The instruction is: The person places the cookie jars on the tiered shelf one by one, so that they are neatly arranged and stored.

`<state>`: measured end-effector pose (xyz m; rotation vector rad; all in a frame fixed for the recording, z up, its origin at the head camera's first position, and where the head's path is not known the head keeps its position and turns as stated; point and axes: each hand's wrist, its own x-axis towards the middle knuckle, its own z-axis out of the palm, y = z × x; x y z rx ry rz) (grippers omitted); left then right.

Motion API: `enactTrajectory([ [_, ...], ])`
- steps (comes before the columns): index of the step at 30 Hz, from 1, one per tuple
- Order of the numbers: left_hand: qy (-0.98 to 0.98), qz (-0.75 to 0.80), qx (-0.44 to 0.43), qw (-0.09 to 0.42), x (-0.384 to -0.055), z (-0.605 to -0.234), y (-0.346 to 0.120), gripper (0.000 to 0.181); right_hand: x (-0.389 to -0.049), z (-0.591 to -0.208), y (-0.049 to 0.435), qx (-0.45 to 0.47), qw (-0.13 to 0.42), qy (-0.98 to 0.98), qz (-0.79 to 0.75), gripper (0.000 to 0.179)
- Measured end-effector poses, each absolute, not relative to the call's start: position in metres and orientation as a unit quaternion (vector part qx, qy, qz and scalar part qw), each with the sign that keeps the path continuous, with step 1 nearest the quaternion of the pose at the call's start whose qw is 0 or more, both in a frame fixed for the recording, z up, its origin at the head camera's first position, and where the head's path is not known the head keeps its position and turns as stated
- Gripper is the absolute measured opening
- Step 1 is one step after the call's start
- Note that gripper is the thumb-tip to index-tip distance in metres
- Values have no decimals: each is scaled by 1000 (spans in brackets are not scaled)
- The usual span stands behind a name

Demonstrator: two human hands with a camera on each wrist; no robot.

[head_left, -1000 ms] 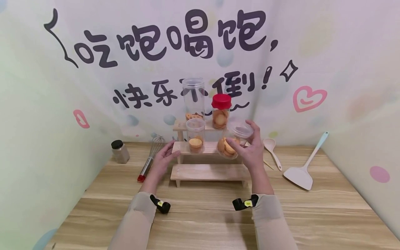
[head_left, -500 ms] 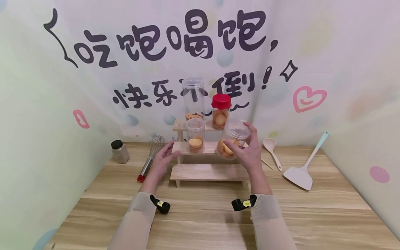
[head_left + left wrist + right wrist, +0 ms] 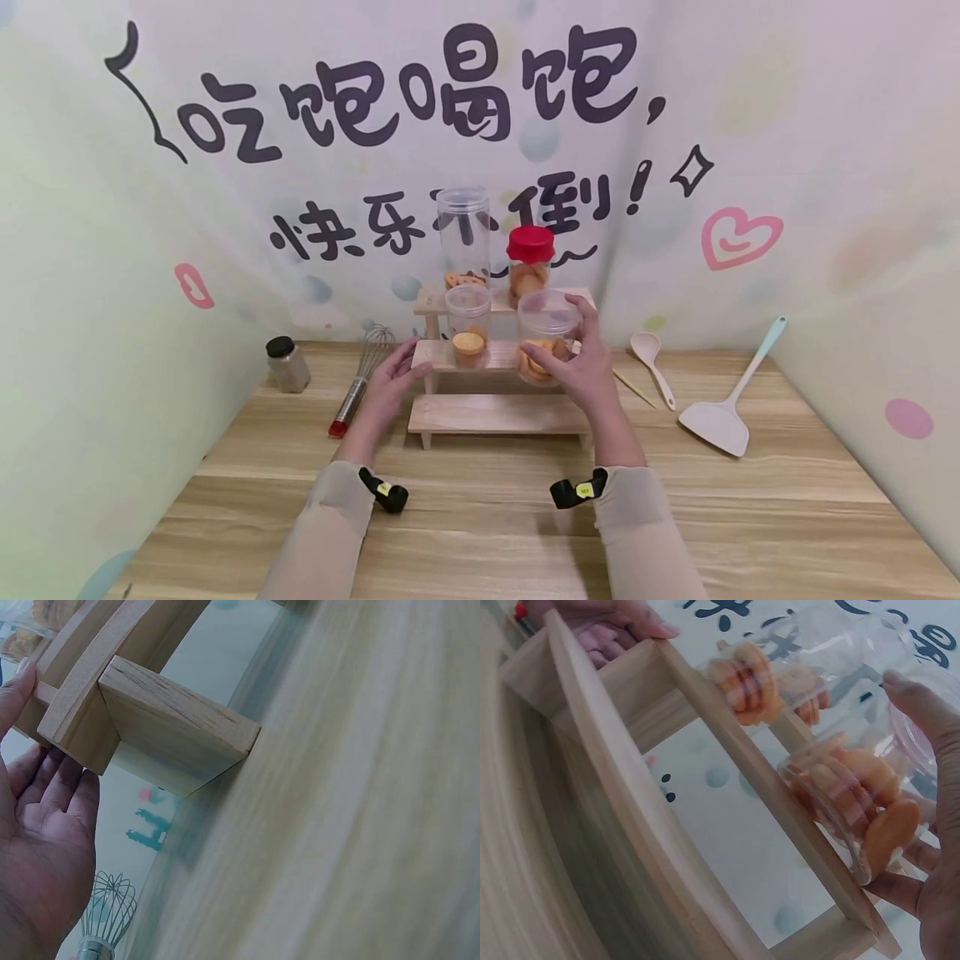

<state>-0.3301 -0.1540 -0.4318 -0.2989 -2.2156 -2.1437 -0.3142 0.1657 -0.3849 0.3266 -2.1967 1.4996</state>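
A three-tier wooden display stand (image 3: 498, 412) is on the table. My left hand (image 3: 390, 382) grips the left end of its middle step, thumb on top and fingers below, as the left wrist view shows. With my right hand (image 3: 588, 364) I hold a clear lidded jar of cookies (image 3: 542, 329), thumb in front and fingers round its far side. The jar's base is at the middle step, near its right end. Beside it stands a smaller clear jar (image 3: 468, 321) with cookies. On the top step are a tall clear jar (image 3: 462, 229) and a red-lidded cookie jar (image 3: 529, 247).
Left of the stand lie a whisk (image 3: 357, 392) and a small black-capped bottle (image 3: 289, 365). To the right are a thin wooden stick (image 3: 637, 390), a white spoon (image 3: 651, 358) and a white turner (image 3: 718, 423). A printed cloth hangs behind.
My right hand has moved left with the cookie jar, which was tilted and now stands nearly upright over the middle step. The left hand has stayed at the stand's end.
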Motion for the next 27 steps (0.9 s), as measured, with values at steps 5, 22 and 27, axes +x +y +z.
enactTrajectory([
  [5, -717, -689, -100, 23, -326, -428, -153, 66, -314, -386, 163, 108, 228, -808, 533, 91],
  [22, -717, -689, -100, 28, -336, -440, -155, 67, -315, -391, 161, 110, 227, -797, 549, 96],
  [27, -718, -689, -95, 32, -344, -452, -156, 69, -315, -392, 161, 96, 212, -808, 542, 86],
])
